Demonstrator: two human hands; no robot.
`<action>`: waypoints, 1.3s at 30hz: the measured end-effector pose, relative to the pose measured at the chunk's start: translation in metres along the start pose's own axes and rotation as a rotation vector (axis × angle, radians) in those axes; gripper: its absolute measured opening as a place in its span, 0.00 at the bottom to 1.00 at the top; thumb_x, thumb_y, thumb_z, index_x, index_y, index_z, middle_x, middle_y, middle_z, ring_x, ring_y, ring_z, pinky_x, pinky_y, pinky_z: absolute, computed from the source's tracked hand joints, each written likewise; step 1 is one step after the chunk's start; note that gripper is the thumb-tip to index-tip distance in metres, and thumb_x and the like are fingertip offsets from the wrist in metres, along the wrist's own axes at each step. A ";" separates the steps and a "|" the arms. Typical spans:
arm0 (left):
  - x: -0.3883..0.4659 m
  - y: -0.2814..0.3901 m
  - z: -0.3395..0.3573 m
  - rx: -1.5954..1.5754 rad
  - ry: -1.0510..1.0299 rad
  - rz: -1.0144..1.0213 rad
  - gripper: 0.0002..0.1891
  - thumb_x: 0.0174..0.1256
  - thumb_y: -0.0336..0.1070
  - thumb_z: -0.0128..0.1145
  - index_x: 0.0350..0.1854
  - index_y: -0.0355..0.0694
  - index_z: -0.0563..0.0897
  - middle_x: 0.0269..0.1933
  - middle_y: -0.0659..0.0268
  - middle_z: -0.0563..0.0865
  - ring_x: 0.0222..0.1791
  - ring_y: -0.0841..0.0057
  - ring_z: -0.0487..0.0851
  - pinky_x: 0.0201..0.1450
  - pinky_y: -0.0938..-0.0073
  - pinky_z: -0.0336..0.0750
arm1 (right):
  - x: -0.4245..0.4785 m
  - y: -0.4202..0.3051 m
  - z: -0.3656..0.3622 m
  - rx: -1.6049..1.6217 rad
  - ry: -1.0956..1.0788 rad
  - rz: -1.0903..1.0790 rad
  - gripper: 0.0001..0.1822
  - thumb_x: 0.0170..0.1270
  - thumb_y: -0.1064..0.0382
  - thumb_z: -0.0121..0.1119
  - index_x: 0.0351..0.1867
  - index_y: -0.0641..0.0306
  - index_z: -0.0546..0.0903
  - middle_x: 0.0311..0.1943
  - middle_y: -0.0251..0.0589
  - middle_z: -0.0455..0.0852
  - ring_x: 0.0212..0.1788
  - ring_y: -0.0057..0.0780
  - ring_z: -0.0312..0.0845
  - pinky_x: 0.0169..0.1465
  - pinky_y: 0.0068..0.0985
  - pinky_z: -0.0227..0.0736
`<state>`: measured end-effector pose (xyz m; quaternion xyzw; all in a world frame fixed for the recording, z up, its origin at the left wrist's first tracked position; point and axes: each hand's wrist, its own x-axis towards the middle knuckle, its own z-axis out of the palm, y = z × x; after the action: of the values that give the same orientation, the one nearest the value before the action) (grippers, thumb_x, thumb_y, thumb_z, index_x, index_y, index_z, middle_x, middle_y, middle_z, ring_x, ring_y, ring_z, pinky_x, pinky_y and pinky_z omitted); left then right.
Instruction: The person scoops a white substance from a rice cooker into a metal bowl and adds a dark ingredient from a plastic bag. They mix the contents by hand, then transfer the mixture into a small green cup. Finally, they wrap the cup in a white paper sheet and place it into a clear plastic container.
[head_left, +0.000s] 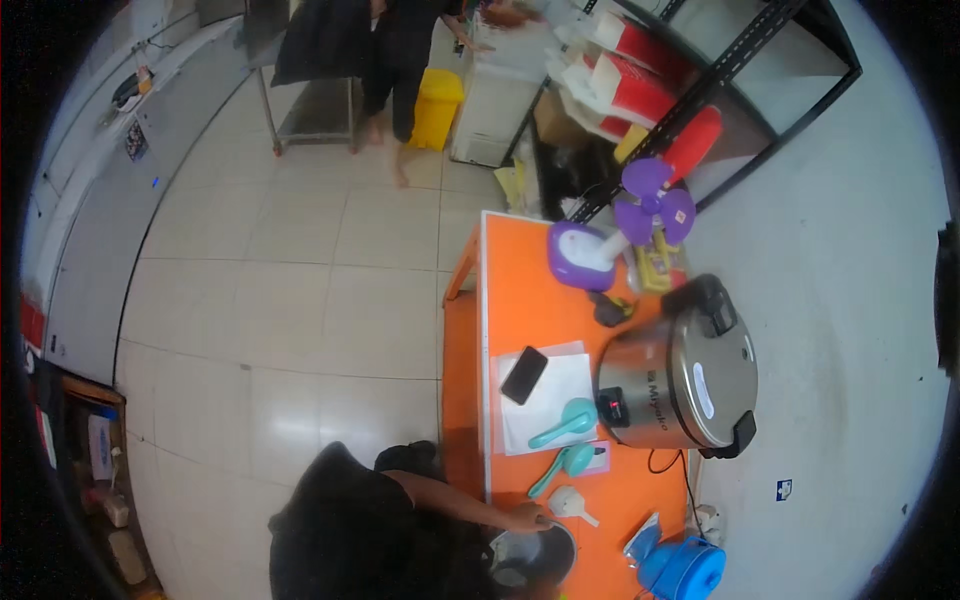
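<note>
My left hand (529, 517) grips the near-top rim of a round metal pot (561, 544) on the orange table (525, 472), at the bottom of the view. Something pale lies in the pot. A blurred part of what seems to be my right hand (546, 589) shows low over the pot; its fingers cannot be made out. Beside the pot lies a white funnel-like utensil (570, 502). Two turquoise rice scoops (574, 418) lie farther up, one on white papers (559, 375) with a black phone (524, 375). A steel Miyako rice cooker (652, 382) stands to their right.
A purple fan (583, 255) stands at the table's far end. A blue lidded container (679, 570) and a packet (643, 538) are at lower right. Beyond are a black metal shelf (675, 112) with red-and-white boxes, a yellow bin (437, 109), a steel trolley (311, 120) and another person (405, 52).
</note>
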<state>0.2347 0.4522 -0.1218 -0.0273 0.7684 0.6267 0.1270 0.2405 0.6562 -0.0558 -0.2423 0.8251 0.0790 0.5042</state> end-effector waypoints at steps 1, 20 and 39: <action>0.000 -0.001 0.003 -0.010 0.007 0.008 0.24 0.67 0.57 0.52 0.37 0.36 0.82 0.36 0.50 0.82 0.40 0.58 0.81 0.44 0.56 0.73 | 0.000 0.001 0.002 0.000 0.003 -0.003 0.17 0.63 0.51 0.54 0.36 0.62 0.84 0.39 0.55 0.85 0.43 0.49 0.82 0.45 0.41 0.75; -0.006 0.007 0.018 -0.239 0.102 0.095 0.20 0.70 0.51 0.50 0.57 0.47 0.81 0.31 0.64 0.84 0.30 0.78 0.79 0.33 0.66 0.72 | 0.012 -0.017 0.076 0.448 0.452 0.045 0.20 0.66 0.53 0.52 0.29 0.73 0.81 0.30 0.66 0.81 0.38 0.62 0.79 0.39 0.47 0.71; 0.007 0.020 0.004 -0.210 0.273 -0.250 0.26 0.70 0.58 0.49 0.46 0.34 0.75 0.37 0.62 0.78 0.38 0.73 0.75 0.44 0.69 0.70 | -0.041 0.004 -0.023 0.382 0.705 0.228 0.20 0.68 0.63 0.44 0.61 0.54 0.73 0.36 0.61 0.84 0.38 0.59 0.82 0.43 0.49 0.76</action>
<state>0.2243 0.4610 -0.1051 -0.2200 0.6997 0.6730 0.0949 0.2353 0.6646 -0.0089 -0.0635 0.9686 -0.1080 0.2148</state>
